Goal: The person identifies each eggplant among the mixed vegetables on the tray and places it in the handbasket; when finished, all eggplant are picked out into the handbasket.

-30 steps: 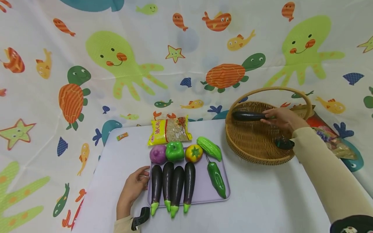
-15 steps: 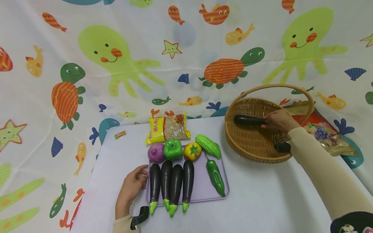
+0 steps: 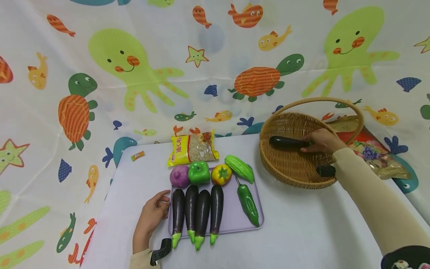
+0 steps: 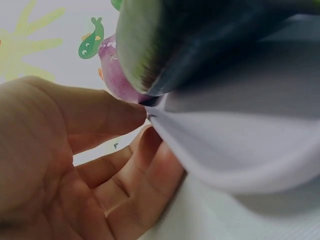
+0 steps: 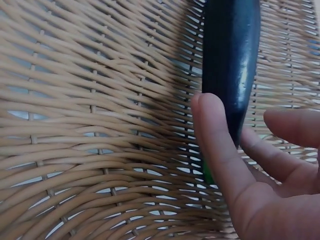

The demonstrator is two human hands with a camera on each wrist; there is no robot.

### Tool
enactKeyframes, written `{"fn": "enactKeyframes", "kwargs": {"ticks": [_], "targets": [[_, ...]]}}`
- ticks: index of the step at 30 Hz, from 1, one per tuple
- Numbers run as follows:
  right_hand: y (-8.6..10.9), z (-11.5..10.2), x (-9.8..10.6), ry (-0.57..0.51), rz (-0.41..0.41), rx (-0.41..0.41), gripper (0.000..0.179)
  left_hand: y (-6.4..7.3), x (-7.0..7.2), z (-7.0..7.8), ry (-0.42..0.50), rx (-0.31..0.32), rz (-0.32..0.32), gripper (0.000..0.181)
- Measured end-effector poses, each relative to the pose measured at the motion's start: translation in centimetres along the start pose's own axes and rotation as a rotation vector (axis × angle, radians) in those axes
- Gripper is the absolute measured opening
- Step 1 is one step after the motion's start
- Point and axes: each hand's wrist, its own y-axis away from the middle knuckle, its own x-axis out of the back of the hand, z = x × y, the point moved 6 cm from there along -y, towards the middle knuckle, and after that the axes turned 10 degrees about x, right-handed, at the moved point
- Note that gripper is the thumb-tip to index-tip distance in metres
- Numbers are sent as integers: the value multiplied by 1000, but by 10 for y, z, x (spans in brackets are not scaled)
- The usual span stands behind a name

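A dark purple eggplant (image 3: 285, 142) lies inside the wicker basket (image 3: 292, 172) at the right, its green stem end by my right hand (image 3: 323, 141). In the right wrist view the fingers (image 5: 215, 125) lie along one side of this eggplant, while the thumb (image 5: 292, 127) stands apart from it. My left hand (image 3: 152, 216) pinches the left rim of the lilac tray (image 3: 231, 209), thumb above and fingers below in the left wrist view. Several eggplants (image 3: 216, 205) lie side by side on the tray, green ends over its front edge.
Behind the eggplants sit a purple onion-like vegetable (image 3: 179, 176), a green bell pepper (image 3: 199, 172) and a yellow-red one (image 3: 221, 174). A bitter melon (image 3: 239, 169) and long green pepper (image 3: 248, 204) lie right. Bags (image 3: 193, 148) stand behind the tray and beside the basket.
The eggplant has come down to rest in the basket, and my right hand's hold has loosened, baring the green stem. The head view has shifted slightly. My left hand stays at the tray.
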Motion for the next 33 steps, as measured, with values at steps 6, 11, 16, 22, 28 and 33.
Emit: {"fn": "enactKeyframes", "kwargs": {"ticks": [6,11,16,22,28,33], "targets": [[-2,-1,-3,-124,-10,-66,58,1,0,-1,1,8,6,44],[2,-22,-11,129,-97,0,59,2,0,-2,-7,7,8,43],[19,-68,-41,577,-194,148,61,4,1,-2,-4,12,16,43],[75,-126,-120,961,-83,534,55,5,3,-1,-11,11,23,43],[126,-121,-227,1226,106,904,59,6,3,1,-12,11,31,43],[135,-80,-303,1208,106,968,54,5,-1,4,2,-1,29,43]]}}
